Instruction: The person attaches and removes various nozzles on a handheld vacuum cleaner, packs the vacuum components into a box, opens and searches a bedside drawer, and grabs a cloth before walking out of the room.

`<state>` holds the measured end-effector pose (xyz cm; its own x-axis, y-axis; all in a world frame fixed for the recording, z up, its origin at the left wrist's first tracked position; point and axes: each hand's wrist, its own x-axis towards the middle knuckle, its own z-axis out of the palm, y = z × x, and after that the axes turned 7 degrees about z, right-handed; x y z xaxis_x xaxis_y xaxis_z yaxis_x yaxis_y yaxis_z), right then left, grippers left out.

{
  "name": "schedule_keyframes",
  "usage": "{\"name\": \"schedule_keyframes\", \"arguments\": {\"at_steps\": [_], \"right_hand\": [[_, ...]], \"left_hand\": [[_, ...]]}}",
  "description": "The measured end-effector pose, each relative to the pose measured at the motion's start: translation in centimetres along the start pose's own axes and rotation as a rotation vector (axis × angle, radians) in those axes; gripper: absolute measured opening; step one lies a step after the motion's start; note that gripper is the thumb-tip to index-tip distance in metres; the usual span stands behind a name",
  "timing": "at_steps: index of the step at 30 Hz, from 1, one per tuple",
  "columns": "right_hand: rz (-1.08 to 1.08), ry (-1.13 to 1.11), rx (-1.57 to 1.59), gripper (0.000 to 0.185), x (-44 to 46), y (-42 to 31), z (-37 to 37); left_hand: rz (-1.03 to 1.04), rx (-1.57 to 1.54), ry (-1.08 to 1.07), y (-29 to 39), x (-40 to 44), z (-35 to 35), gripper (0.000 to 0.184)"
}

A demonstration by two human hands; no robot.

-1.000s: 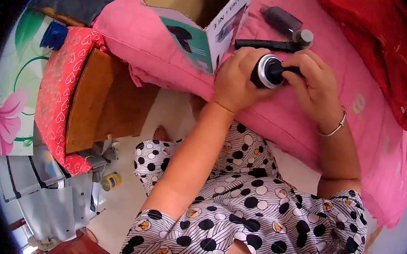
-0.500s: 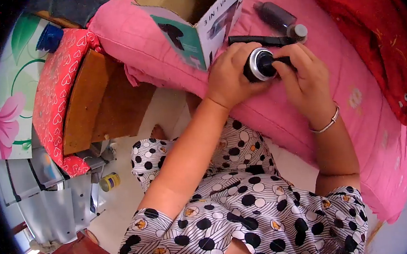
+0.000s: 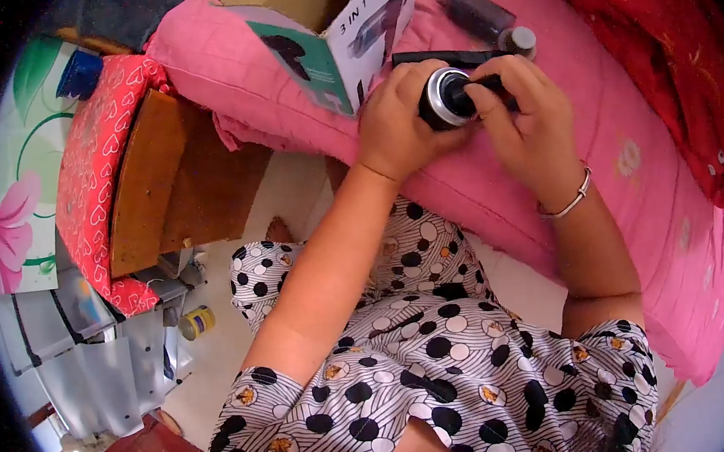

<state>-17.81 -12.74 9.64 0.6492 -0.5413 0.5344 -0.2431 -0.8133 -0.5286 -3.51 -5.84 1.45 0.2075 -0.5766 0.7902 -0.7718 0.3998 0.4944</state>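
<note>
Farther frame-left, "3 IN 1 VACUUM" box

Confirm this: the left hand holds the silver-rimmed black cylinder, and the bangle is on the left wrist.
No: the head view shows the bangle on the right wrist, not the left. The left hand does hold the silver-rimmed black cylinder.

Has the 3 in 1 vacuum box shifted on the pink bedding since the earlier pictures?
No. The 3 in 1 vacuum box keeps its place beside the black tube; the whole view slid slightly instead.
</note>
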Motion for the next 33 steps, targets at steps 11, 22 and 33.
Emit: {"name": "schedule_keyframes", "arguments": {"at_steps": [11, 22, 33], "right_hand": [[-0.074, -0.098, 0.127, 0.013, 0.5, 1.5, -0.4], [-0.193, -0.156, 0.162, 0.012, 1.1, 2.6, -0.4], [0.036, 0.029, 0.132, 0.011, -0.2, 0.9, 1.2]], "left_hand": [[0.003, 0.029, -0.061, 0.2, -0.2, -0.3, 0.065], [0.019, 0.015, -0.087, 0.2, 0.0, -0.3, 0.061], [0.000, 0.019, -0.028, 0.0, -0.5, 0.2, 0.064]]}}
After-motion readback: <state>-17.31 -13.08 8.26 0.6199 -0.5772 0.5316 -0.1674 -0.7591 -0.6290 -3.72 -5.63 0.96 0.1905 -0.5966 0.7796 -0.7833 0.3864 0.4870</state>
